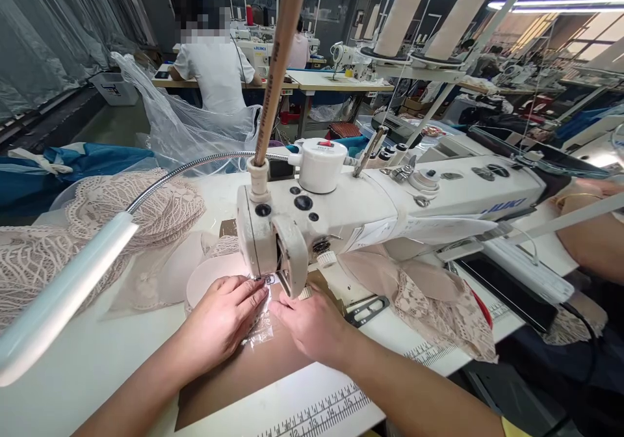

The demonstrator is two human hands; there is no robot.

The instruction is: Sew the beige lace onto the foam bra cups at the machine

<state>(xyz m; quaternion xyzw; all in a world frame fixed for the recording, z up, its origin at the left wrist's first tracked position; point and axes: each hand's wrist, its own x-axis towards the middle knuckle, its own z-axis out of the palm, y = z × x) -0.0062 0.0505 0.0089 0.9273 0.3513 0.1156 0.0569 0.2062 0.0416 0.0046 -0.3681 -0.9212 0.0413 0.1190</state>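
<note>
A white sewing machine [370, 209] stands across the table. My left hand [221, 320] lies just left of its needle, fingers pressed down on a small clear plastic-like strip [260, 328] and pale fabric under the presser foot. My right hand [309, 323] rests just right of the needle, its fingers bent and pinching the same piece at the foot. A round pale bra cup [207, 279] sits under my left hand. The needle area itself is mostly hidden by the machine head.
Beige lace fabric [97, 229] is piled at the left, more lace [439, 307] under the machine arm. A gooseneck lamp [63, 294] crosses the left foreground. Small snips [365, 308] lie right of my right hand. A person in white sits at a far table [214, 73]. Thread cones [404, 11] stand behind.
</note>
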